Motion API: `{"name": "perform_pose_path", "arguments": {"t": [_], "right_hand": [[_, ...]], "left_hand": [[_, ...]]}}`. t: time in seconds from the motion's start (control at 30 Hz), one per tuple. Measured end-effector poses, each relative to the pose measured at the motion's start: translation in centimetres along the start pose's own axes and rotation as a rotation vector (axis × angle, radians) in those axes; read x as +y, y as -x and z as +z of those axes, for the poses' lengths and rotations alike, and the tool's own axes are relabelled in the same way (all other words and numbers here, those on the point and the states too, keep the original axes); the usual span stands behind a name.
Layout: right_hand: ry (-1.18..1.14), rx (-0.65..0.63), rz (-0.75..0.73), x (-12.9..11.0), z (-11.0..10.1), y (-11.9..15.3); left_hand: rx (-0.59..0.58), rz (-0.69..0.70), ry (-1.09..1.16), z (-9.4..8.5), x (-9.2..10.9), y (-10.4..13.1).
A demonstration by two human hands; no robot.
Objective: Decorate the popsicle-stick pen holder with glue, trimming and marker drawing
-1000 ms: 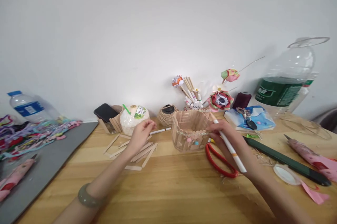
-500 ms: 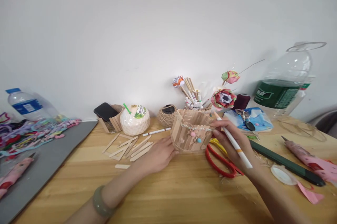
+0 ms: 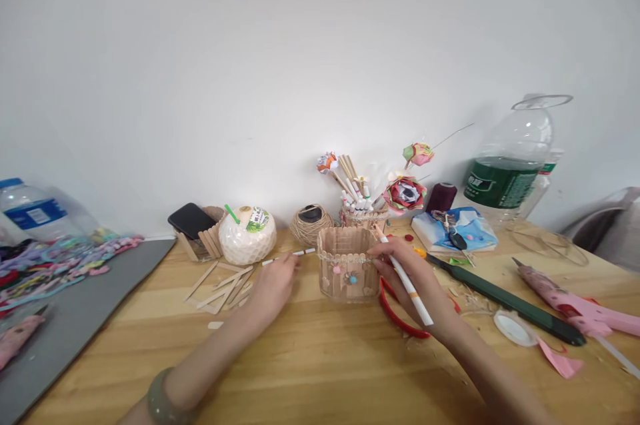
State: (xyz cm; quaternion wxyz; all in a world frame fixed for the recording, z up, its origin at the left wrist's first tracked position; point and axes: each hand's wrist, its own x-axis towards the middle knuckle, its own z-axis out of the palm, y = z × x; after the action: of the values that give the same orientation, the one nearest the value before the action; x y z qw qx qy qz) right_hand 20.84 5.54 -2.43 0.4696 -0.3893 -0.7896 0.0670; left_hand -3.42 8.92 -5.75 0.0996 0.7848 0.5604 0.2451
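In the head view, the left hand (image 3: 274, 286) has come away from the stick basket (image 3: 349, 286), whose side it was touching half a second ago, and is now well to its left. The basket, tilted then, now stands upright on the wooden table (image 3: 300, 378), its decorated front facing the person. The camera's aim has shifted a little too.

The right hand (image 3: 417, 282) holds a white marker (image 3: 413, 294) in a narrow pinch between thumb and fingers, the marker slanting so that its upper end is just beside the basket's right rim. The fingertips are at that same edge; whether they touch it I cannot tell. The left hand's fingers are loosely bent over a second marker (image 3: 307, 252) lying on the table; whether they grip it I cannot tell.

The basket's front carries a pink ball (image 3: 336, 270) and a blue ball (image 3: 353, 280). Left of the left hand lie loose wooden sticks (image 3: 227, 290), with a white coconut (image 3: 247, 244) behind them. A ball of twine (image 3: 301, 230) sits behind the left hand, near the basket. Red handles (image 3: 400, 323) show partly beneath the right hand, and a dark green tool (image 3: 515, 300) lies to its right.
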Motion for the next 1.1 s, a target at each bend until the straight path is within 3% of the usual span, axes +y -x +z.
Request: {"name": "perform_pose_path", "arguments": {"t": [0.17, 0.3, 0.4, 0.53, 0.63, 0.93, 1.1], "right_hand": [[-0.045, -0.09, -0.01, -0.1, 0.4, 0.2], [-0.108, 0.017, 0.009, -0.5, -0.3, 0.3], [-0.238, 0.067, 0.09, -1.3, -0.6, 0.4], [-0.555, 0.022, 0.347, -2.3, -0.2, 0.9], [-0.783, -0.001, 0.445, -2.5, 0.5, 1.2], [-0.79, -0.105, 0.431, -2.8, 0.5, 1.1], [-0.794, -0.246, 0.44, -3.1, 0.8, 1.0]], "left_hand": [[0.188, -0.097, 0.493, -1.5, -0.1, -1.2], [0.213, -0.148, 0.8, -2.4, 1.1, -1.1], [0.166, -0.168, 0.94, -2.8, 2.5, -0.3], [0.042, -0.183, 1.051, -2.8, 4.6, 0.9], [-0.057, -0.21, 1.14, -2.8, 5.7, 1.5], [-0.121, -0.216, 1.142, -3.1, 6.5, 2.1], [-0.184, -0.169, 1.077, -3.5, 6.7, 2.0]]}}
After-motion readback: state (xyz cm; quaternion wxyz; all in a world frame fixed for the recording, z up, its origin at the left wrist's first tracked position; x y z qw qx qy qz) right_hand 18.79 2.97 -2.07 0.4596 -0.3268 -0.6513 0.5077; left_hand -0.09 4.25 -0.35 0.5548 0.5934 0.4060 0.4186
